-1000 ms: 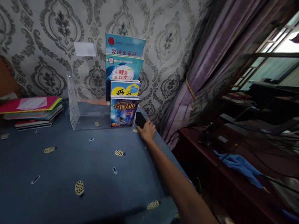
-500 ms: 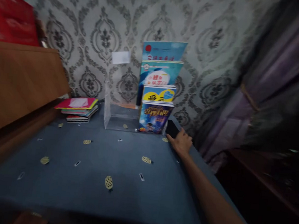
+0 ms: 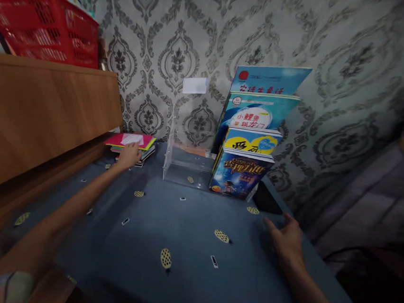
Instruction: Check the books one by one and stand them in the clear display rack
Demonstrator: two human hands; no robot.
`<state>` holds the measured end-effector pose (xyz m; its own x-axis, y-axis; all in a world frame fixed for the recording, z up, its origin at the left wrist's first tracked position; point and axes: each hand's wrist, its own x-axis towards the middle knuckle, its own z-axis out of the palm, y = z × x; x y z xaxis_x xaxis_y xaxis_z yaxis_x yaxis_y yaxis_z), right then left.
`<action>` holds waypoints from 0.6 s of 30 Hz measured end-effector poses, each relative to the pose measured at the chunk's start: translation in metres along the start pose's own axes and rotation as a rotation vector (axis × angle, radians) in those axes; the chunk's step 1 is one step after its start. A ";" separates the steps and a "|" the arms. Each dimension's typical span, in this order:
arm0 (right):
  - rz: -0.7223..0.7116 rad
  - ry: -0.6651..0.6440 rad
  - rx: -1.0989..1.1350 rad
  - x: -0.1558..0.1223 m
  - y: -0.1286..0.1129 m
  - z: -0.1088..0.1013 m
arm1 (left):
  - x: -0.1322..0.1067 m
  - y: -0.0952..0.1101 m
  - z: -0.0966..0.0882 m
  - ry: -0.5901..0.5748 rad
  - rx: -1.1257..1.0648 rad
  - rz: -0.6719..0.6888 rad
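Note:
At the left, my left hand (image 3: 129, 156) is at the front of a stack of books (image 3: 146, 155), its fingers stretched out by a pink top cover (image 3: 115, 139) with a pale slip of paper (image 3: 132, 139) on it. Nothing shows in its grasp. My right hand (image 3: 287, 238) is open over the table's right side, thumb and fingers apart and holding nothing. Closest to it lies a flat black object (image 3: 268, 199), its kind unclear. A clear acrylic stand (image 3: 187, 171) holds several upright books (image 3: 241, 176) in stepped rows at its right end; its left end shows bare.
A blue tablecloth (image 3: 194, 227) with pineapple prints covers the table. A wooden cabinet (image 3: 44, 117) borders the left side, with a red plastic basket (image 3: 53, 27) on top. Patterned wallpaper (image 3: 179, 39) rises behind, and a curtain (image 3: 373, 187) hangs at the right.
My left hand has come into view and reached the book stack. My right hand has drawn back from the black object towards me. The view has shifted left.

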<state>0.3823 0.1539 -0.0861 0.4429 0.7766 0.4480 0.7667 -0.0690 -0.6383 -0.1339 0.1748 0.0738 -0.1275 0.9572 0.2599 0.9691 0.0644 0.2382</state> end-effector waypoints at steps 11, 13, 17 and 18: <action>-0.061 0.017 -0.090 -0.008 -0.021 -0.009 | 0.058 -0.047 0.028 -0.156 0.273 0.003; -0.070 0.019 -0.091 -0.007 -0.018 -0.008 | 0.049 -0.053 0.026 -0.154 0.307 0.040; -0.064 0.003 -0.084 -0.005 -0.016 -0.006 | 0.036 -0.063 0.019 -0.135 0.363 0.101; -0.059 0.000 -0.082 -0.005 -0.017 -0.006 | 0.036 -0.063 0.018 -0.123 0.374 0.105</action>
<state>0.3701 0.1472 -0.0738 0.3962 0.7808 0.4831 0.8267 -0.0744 -0.5577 -0.1955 0.2103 0.0514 -0.0198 0.9892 0.1451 0.9883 0.0413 -0.1468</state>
